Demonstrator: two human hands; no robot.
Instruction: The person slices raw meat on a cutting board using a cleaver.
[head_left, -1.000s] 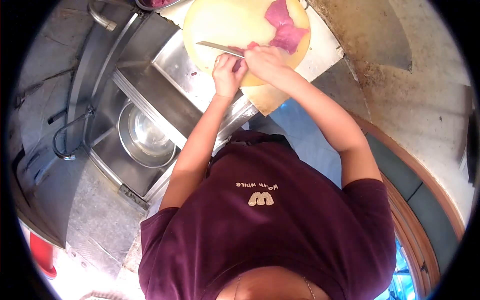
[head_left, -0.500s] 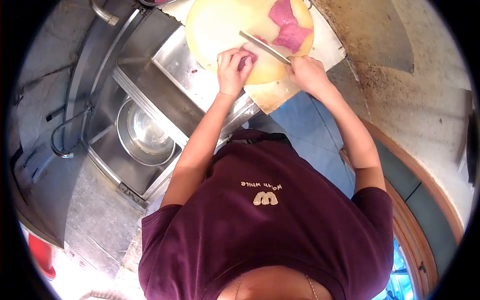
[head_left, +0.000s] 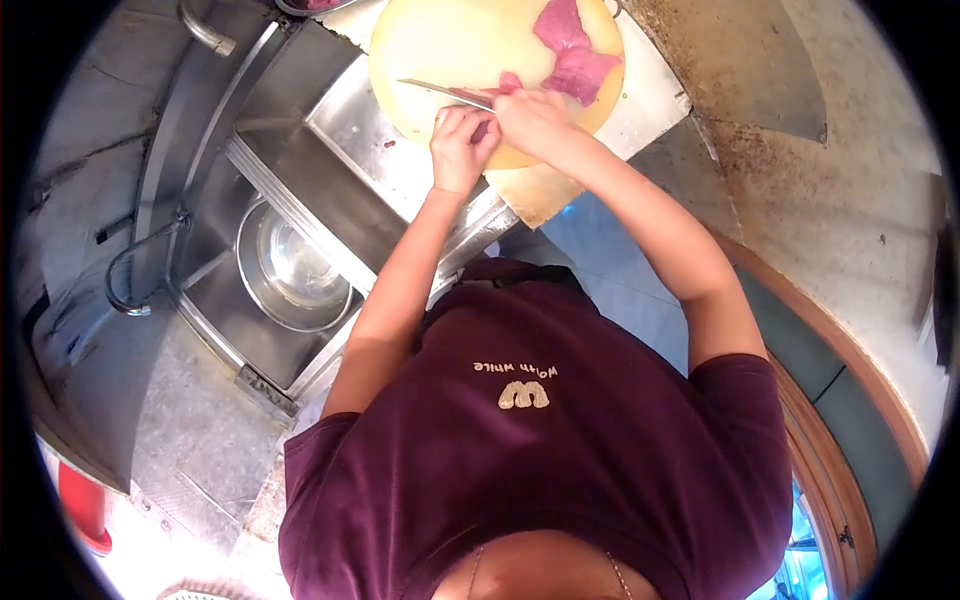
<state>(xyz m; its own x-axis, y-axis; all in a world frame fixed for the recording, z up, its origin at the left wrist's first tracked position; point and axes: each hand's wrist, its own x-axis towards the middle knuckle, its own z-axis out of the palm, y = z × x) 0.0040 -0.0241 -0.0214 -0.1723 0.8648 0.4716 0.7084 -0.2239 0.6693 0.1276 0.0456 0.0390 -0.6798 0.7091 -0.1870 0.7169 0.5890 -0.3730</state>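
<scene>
A round yellow cutting board (head_left: pixel 430 45) lies at the top of the head view. My right hand (head_left: pixel 537 124) is closed around the handle of a knife (head_left: pixel 432 87), whose blade points left across the board. Just below the blade, my left hand (head_left: pixel 462 148) is curled on a piece of raw meat (head_left: pixel 480 130), mostly covered by the fingers. The two hands are close together, near the board's lower edge. A small meat scrap (head_left: pixel 510 82) shows just above my right hand. Slices of raw meat (head_left: pixel 582 75) lie at the board's right side.
On the left is a metal sink (head_left: pixel 210 300) holding a round metal bowl (head_left: pixel 262 295). Two taps (head_left: pixel 207 35) reach over from the far left. Part of another bowl (head_left: pixel 310 5) with meat shows at the top edge. A stained wall or counter surface (head_left: pixel 780 170) stands right.
My right hand has moved left with the knife, coming next to my left hand. The blade has swung to lie flatter and farther left. My left hand stays almost in place.
</scene>
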